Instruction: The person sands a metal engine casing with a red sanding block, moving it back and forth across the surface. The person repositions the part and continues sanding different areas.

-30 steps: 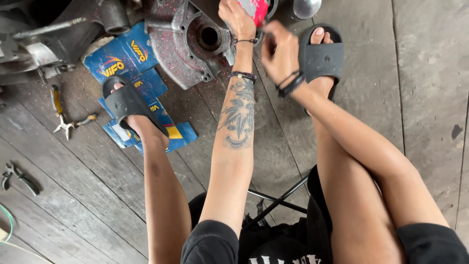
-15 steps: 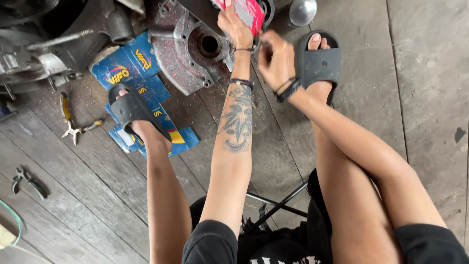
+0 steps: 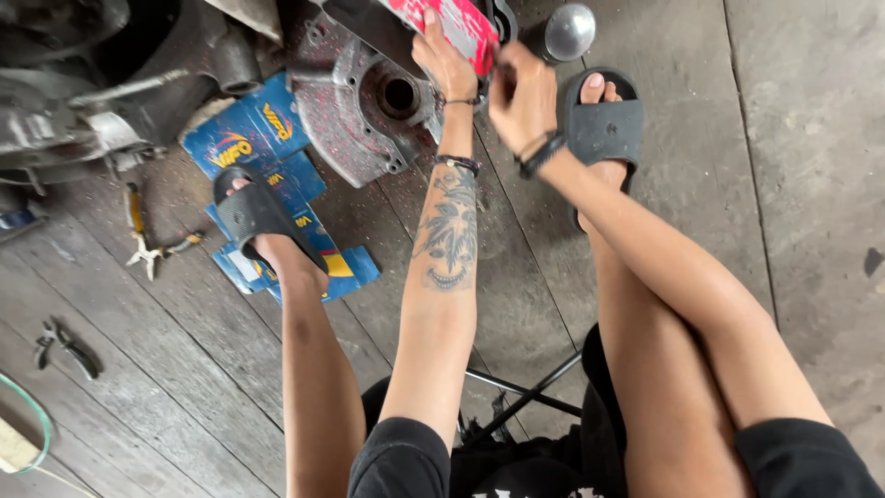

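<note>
Red-and-white speckled panel (image 3: 452, 26) up at the top edge — that's where both hands are working. Left hand (image 3: 444, 63) has its fingers curled up over the lower edge of that panel, thumb side pressed against it, so it's got a grip on it. Right hand (image 3: 522, 100) sits just beside it, fingers bunched loosely at the panel's right corner; whether it pinches anything small there, I cannot tell. Two wrists, both banded: dark bracelets on each, and a tattoo down the left forearm.

Right under the panel lies one round metal housing (image 3: 364, 111), grey, flecked with red, a dark hole at its centre — touching the floor, leaning against the machinery at the upper left. One rounded shiny metal knob (image 3: 567, 32) stands just right of the hands.

Feet next: two black slide sandals. Left sandal (image 3: 258, 210) is planted on flattened blue cardboard boxes (image 3: 267, 129) — I count two or three pieces, overlapping. Right sandal (image 3: 604, 129) rests on the bare wooden floor (image 3: 184, 369), close under the right wrist.

Tools on the planks: one pair of yellow-handled pliers (image 3: 143, 235) left of the cardboard, and one darker pair of pliers (image 3: 64, 346) further down, well apart.
</note>
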